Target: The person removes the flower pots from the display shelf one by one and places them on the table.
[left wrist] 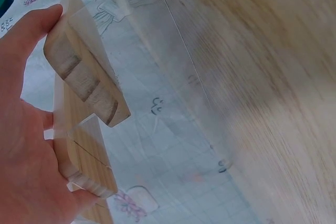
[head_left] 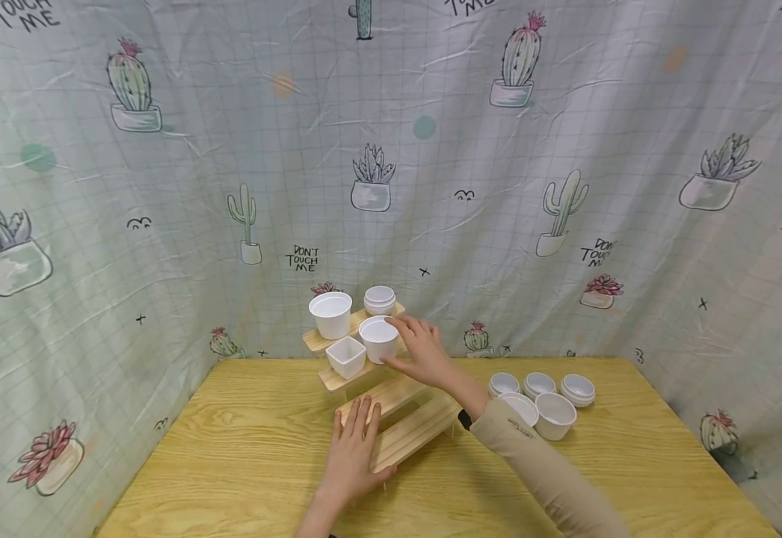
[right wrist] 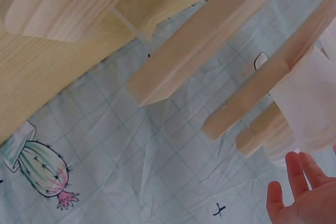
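A tiered wooden stand (head_left: 404, 441) with several plank steps stands on the table. My left hand (head_left: 352, 457) holds its left end, the thumb at the front edge of the lowest plank and the fingers over the planks behind. My right hand (head_left: 426, 355) is beside a round white cup (head_left: 378, 341) on the second step from the top, its extended fingertips right at the rim and its thumb low at the cup's side. A square white cup (head_left: 346, 357) sits left of that cup. On the top step are a larger round white cup (head_left: 330, 314) and a ridged white pot (head_left: 380, 300).
To the right on the wooden table (head_left: 243, 463) stand several white containers, among them a cup (head_left: 555, 416) and a ridged pot (head_left: 577, 390). The right forearm partly covers another cup (head_left: 520, 409). A cactus-print curtain (head_left: 425, 224) hangs behind and along the sides.
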{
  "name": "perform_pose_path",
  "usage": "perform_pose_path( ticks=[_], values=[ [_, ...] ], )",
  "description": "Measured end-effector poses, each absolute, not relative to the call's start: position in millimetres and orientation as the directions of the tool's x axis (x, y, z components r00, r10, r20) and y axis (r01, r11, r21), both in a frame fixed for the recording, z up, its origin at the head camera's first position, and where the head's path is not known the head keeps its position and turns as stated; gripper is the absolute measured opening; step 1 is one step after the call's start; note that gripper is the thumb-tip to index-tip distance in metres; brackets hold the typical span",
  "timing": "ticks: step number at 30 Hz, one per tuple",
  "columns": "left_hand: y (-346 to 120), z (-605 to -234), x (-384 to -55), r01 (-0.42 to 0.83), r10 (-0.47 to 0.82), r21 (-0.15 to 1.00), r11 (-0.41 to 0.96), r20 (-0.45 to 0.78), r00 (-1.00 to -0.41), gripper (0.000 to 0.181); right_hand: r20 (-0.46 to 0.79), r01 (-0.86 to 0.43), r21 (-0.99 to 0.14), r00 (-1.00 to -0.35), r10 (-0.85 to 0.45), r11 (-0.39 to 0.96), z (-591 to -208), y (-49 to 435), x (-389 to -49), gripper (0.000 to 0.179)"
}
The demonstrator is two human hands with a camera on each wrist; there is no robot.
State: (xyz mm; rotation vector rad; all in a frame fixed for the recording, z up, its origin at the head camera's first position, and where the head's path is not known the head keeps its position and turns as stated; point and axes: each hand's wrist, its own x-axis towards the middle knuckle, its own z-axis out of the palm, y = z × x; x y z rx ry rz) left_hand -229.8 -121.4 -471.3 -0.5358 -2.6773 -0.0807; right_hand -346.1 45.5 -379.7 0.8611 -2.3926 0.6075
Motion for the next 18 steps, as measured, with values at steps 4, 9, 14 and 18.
perform_pose_path(
  ticks=[4, 9, 14, 18],
  values=[
    [-121, -472, -230, 0.379, 0.352, -0.012, 0.925, 0.403, -0.845, 0.1, 0.584, -0.662, -0.24, -0.683, -0.44, 0.71, -377, 37, -351, 0.068],
    [-122, -473, -232, 0.376, 0.348, -0.012, 0.926, 0.409, -0.844, 0.1, 0.566, -0.645, -0.245, -0.701, -0.433, 0.723, -376, 29, -357, 0.069],
    [-122, -473, -231, 0.379, 0.349, -0.016, 0.925, 0.432, -0.832, 0.1, 0.55, -0.629, -0.236, -0.715, -0.432, 0.741, -377, 25, -362, 0.068],
    [-122, -475, -231, 0.39, 0.356, -0.026, 0.92, 0.469, -0.808, 0.1, 0.546, -0.62, -0.231, -0.72, -0.427, 0.75, -378, 24, -364, 0.066]
  ],
)
